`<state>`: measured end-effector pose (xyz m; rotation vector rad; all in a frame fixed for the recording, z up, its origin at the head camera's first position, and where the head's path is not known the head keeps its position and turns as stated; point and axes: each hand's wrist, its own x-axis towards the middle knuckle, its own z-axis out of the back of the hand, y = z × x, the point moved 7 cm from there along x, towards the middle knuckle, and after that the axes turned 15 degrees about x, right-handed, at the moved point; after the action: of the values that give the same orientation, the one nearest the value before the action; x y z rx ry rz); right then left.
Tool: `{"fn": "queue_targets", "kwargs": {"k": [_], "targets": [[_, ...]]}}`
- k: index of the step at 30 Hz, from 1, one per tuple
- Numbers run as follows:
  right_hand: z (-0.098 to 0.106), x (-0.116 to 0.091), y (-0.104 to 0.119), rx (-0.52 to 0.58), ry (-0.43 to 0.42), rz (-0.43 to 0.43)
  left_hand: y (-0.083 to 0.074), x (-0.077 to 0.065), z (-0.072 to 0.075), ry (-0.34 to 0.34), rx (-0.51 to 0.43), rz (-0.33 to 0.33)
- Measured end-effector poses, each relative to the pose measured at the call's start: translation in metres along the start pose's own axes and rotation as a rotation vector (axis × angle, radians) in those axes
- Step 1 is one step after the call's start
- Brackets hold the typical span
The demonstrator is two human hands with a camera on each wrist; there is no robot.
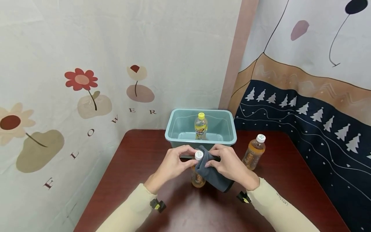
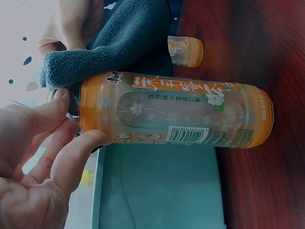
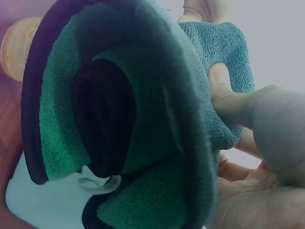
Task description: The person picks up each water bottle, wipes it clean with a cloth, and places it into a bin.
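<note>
My left hand [image 1: 175, 162] pinches a drink bottle [image 1: 198, 178] near its neck, just under the white cap [image 1: 198, 155]. In the left wrist view this bottle [image 2: 176, 109] has an orange label with flowers and a barcode. My right hand [image 1: 232, 162] pinches a dark grey-blue cloth [image 1: 215, 177] between thumb and fingers. One folded edge of the cloth [image 2: 90, 64] lies against the bottle's neck and the rest hangs beside it. Seen from the right wrist, the cloth [image 3: 190, 109] covers the bottle. Whether the bottle's base touches the table cannot be told.
Behind the hands stands a light blue-green plastic bin [image 1: 185, 141] holding a bottle with a yellow cap [image 1: 201, 127]. Another white-capped orange bottle [image 1: 254, 153] stands on the dark red table [image 1: 139, 154] at the right. Printed cloth hangings [image 1: 179, 64] rise behind the table.
</note>
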<state>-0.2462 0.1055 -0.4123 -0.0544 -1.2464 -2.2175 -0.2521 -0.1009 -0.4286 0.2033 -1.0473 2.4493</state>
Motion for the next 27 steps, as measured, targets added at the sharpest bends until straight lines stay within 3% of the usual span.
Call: {"fn": "queue_targets", "kwargs": {"k": [13,19,27], "targets": [[-0.004,-0.002,-0.008,-0.072,0.088,-0.011,-0.002,-0.003,0.0,0.01,0.019,0.018],[-0.012,-0.004,-0.028,-0.083,0.106,-0.018,-0.003,-0.004,0.002,-0.019,0.018,0.014],[-0.042,-0.011,-0.061,-0.11,0.205,-0.033,-0.001,-0.004,-0.001,-0.004,0.003,0.008]]}}
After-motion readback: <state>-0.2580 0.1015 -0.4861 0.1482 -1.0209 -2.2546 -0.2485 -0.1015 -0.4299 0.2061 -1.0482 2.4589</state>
